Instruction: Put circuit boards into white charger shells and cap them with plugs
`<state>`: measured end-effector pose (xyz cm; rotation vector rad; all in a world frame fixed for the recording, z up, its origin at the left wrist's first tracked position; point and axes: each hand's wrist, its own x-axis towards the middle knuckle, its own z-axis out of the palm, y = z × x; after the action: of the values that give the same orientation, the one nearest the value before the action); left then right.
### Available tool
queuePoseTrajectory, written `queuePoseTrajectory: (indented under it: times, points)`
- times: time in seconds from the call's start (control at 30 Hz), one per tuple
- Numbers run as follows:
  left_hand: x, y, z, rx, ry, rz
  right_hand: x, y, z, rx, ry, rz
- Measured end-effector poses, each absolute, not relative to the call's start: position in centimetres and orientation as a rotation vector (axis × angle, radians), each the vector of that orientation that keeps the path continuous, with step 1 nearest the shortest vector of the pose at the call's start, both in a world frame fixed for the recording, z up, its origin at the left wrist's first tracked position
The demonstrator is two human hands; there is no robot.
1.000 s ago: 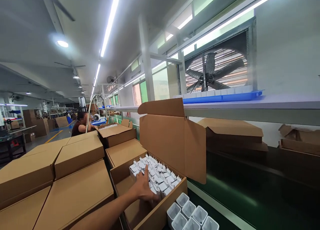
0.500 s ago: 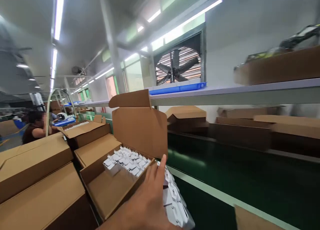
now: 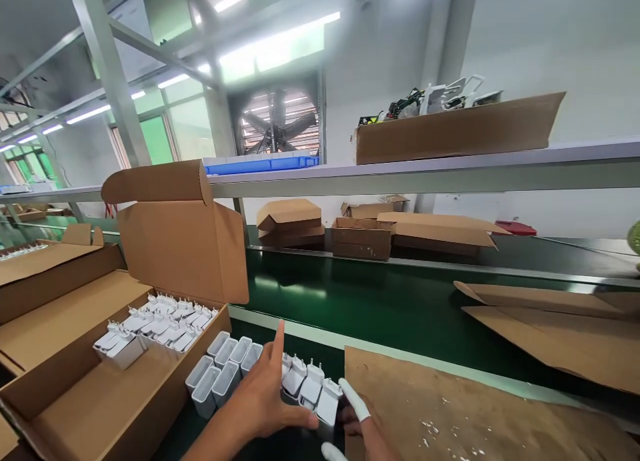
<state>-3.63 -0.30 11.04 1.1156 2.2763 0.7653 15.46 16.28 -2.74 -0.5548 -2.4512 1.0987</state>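
Observation:
My left hand (image 3: 263, 397) is open, thumb and fingers spread, beside a row of white plug adapters (image 3: 311, 386) with their prongs up. It partly hides the row. At the row's right end is my right hand (image 3: 367, 424), cut off by the lower edge, with white covers on two fingertips. Its fingers are apart, one tip close to the end adapter; whether it touches is unclear. Left of my left hand stand several open white rectangular cases (image 3: 226, 381). Beyond them, an open cardboard box (image 3: 143, 407) holds more white adapters (image 3: 165, 321) along its far side.
A stained cardboard sheet (image 3: 425, 407) lies right of my hands. Behind runs a green conveyor belt (image 3: 360, 294), with folded cardboard (image 3: 555, 334) on its right. A shelf (image 3: 450, 174) above carries a blue tray (image 3: 265, 164) and a filled carton (image 3: 460, 134). More boxes (image 3: 75, 307) stand left.
The view has swung right, so the open box now sits further left. My right hand has come into view at the adapters. My left hand stays open, now beside the row.

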Motion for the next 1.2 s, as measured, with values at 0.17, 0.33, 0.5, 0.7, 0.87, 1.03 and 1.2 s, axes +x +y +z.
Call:
queuePoseTrajectory:
  times: [0.17, 0.33, 0.5, 0.7, 0.87, 1.03, 1.2]
  points:
    - [-6.3, -2.0, 11.8, 1.372, 2.111, 0.602, 14.9, 16.5, 2.2, -0.412, -2.525, 1.073]
    - [-7.5, -1.0, 11.9, 1.513, 1.966, 0.599, 13.6, 16.3, 5.9, -0.308, -2.565, 1.288]
    - [-8.5, -1.3, 11.3, 1.516, 1.889, 0.721, 12.4, 15.6, 5.7, -0.440, -2.287, 1.723]
    - [-9.3, -2.0, 10.0, 1.519, 1.886, 0.769, 11.2, 15.8, 2.9, -0.504, -2.110, 1.704]
    - [-9.3, -2.3, 10.0, 1.552, 1.907, 0.885, 11.4, 16.2, 2.5, -0.449, -2.079, 1.671]
    - [-8.7, -2.1, 9.9, 1.643, 1.879, 0.921, 12.7, 15.7, 5.1, -0.218, -2.424, 1.246]
    - [-8.6, -1.4, 8.9, 1.657, 1.854, 0.988, 12.2, 15.3, 5.9, -0.242, -2.438, 1.263]
